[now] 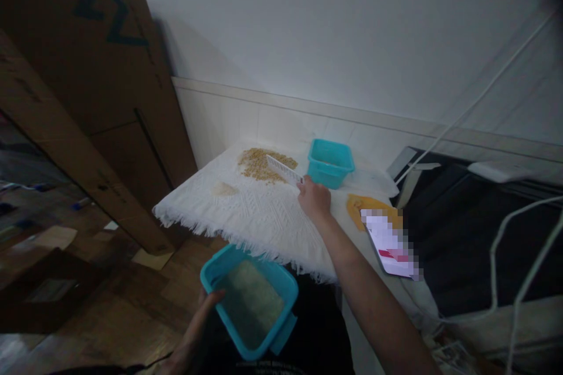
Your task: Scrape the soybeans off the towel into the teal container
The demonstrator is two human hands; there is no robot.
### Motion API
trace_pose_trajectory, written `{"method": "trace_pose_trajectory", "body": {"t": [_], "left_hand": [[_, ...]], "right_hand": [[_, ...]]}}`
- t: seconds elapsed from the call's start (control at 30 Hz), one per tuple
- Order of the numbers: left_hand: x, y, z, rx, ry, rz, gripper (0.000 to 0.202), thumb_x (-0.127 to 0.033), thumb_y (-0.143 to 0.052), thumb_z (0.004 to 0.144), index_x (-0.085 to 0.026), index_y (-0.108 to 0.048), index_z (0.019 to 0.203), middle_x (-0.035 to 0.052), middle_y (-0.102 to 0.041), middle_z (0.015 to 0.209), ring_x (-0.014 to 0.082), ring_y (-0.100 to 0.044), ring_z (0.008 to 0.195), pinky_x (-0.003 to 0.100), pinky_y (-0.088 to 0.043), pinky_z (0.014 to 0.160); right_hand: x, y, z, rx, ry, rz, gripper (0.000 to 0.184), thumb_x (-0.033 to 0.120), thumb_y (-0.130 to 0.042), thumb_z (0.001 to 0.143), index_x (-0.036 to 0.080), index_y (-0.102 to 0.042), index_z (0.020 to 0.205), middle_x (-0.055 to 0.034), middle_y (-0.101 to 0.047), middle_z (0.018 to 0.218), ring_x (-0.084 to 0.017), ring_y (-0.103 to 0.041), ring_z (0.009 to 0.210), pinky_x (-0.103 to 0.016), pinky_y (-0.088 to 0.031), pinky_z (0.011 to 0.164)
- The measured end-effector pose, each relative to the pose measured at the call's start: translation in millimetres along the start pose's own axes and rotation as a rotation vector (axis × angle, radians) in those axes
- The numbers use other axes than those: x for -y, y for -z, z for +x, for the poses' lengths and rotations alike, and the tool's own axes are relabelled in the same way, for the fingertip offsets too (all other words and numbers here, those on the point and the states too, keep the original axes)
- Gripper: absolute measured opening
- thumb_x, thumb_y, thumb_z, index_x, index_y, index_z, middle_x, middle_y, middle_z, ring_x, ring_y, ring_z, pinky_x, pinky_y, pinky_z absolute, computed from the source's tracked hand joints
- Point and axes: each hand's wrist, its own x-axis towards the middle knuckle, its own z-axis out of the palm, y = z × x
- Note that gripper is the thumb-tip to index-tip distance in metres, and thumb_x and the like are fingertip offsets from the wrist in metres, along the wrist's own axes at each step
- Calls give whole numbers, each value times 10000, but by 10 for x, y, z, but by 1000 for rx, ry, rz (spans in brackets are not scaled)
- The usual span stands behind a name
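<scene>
My left hand (206,310) grips the near-left rim of a teal plastic tub (250,351), thumb over its edge, below the front of the table. Pale grains, rice by their look, lie inside the tub. In my right hand (315,196) is a white comb-like strip (284,170), reaching left over a spread of tan beans or grains (257,165) on the white fringed cloth (264,220). Nearer the front edge rests a small pale heap of grains (223,188). Just behind my right hand stands a second teal tub (329,171), its contents mostly hidden.
A lit phone (387,246) lies over a yellow-orange packet (354,205) to the right. Beyond them are a black surface (466,234) and white cables (497,246). Large cardboard boxes (92,70) stand at the left, and a wall closes off the back.
</scene>
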Motion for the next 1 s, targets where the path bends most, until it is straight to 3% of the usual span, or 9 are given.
{"method": "trace_pose_trajectory", "body": {"t": [0.17,0.3,0.57,0.7,0.83,1.0], "left_hand": [[-31,176,-72,-35,-102,45,836,-496,-1013,623,-426,-688,1391,76,-781,1543,467,-437,1689,572,-467,1299],[-62,294,-124,-33,-146,55,802,-603,-992,608,-414,-702,1332,63,-753,1593,486,-380,1710,573,-450,1318],[-87,205,-149,21,-168,64,894,-422,-1064,499,-397,-704,1317,88,-737,1610,482,-374,1717,554,-480,1291],[-115,243,-203,7,-162,49,881,-440,-1054,533,-404,-705,1341,93,-726,1631,506,-382,1707,613,-483,1283],[-106,272,-191,-32,-166,26,910,-483,-1047,538,-412,-701,1376,79,-706,1662,480,-335,1735,592,-430,1321],[-94,181,-128,-17,-144,-1,890,-438,-1037,545,-376,-712,1372,87,-676,1694,481,-304,1747,560,-427,1332]], "right_hand": [[19,17,-8,11,54,10,337,304,-460,1197,241,-723,1400,-132,-854,1163,-258,-802,1081,-307,-500,832],[0,56,-9,-19,-4,3,354,304,-437,1203,234,-718,1407,-139,-850,1132,-265,-806,1058,-316,-507,829],[26,91,-55,15,-27,-4,327,266,-465,1185,220,-718,1387,-159,-853,1160,-279,-822,1112,-331,-534,861],[54,92,-62,21,-14,5,334,270,-455,1187,212,-715,1388,-166,-852,1178,-284,-819,1120,-339,-536,864],[52,89,-59,26,2,14,317,282,-470,1187,219,-718,1375,-152,-856,1180,-276,-818,1109,-329,-526,852],[59,65,-58,26,38,37,317,287,-479,1186,219,-728,1371,-142,-859,1168,-274,-812,1107,-326,-515,851]]}}
